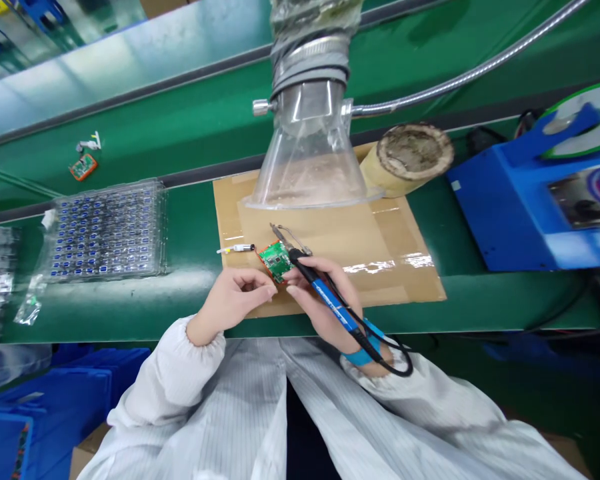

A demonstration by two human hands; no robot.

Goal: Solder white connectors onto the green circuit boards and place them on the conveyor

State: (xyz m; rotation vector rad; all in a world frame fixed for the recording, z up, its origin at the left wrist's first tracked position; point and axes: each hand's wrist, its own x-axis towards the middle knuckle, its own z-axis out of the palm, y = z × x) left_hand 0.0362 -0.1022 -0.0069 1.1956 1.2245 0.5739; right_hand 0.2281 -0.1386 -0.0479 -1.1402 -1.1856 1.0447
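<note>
A green circuit board [276, 260] with an orange edge lies on the cardboard sheet [400, 233] in front of me. My right hand [325, 303] is closed around a blue-and-black soldering iron [330, 299], whose metal tip and a thin curved tube point up and left above the board. Its fingertips also reach the board's right edge. At the board's lower corner, my left hand [236, 297] has thumb and finger pinched together; what they hold, if anything, is too small to make out. A short white connector lead [237, 249] sticks out left from the board.
A clear fume hood [313, 167] hangs low over the cardboard. Behind it stands a round pot with a crusted top [413, 157]. Trays of small blue parts [105, 233] sit left, a blue machine [520, 207] right. Another board [83, 167] lies on the back ledge.
</note>
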